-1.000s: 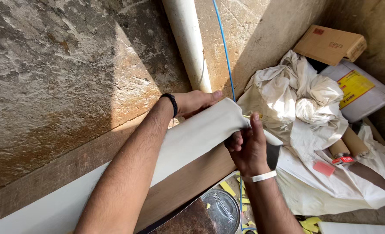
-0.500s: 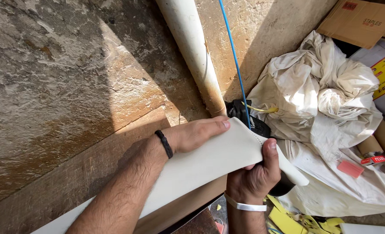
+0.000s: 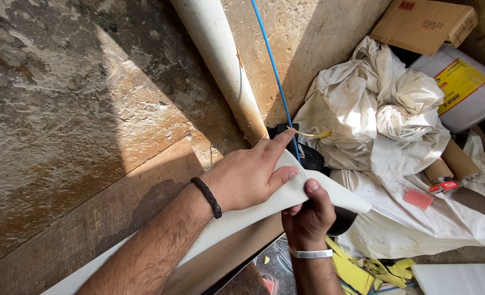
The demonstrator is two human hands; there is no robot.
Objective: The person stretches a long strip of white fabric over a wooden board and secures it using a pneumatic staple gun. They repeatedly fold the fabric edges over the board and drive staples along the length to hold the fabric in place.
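Note:
A long cream-white strip of sheet material (image 3: pixel 338 199) runs from the lower left up toward a wall corner. My left hand (image 3: pixel 250 175), with a black braided band on its wrist, lies flat on the strip's upper end, the forefinger stretched toward the base of a white pipe (image 3: pixel 220 63). My right hand (image 3: pixel 308 213), wearing a silver bangle, grips the strip from below, thumb pressed on its face near the end. A wooden board (image 3: pixel 138 202) runs under the strip along the rough wall.
A blue cord (image 3: pixel 272 65) hangs beside the pipe. Crumpled white cloths (image 3: pixel 384 114) lie to the right, with a cardboard box (image 3: pixel 422 24), a white container with a yellow label (image 3: pixel 463 87), cardboard tubes (image 3: pixel 455 164) and yellow scraps (image 3: pixel 357 267) on the floor.
Both hands and the strip's end have shifted toward the pipe's base. My left hand has flattened on the strip, and my right thumb now presses nearer its end.

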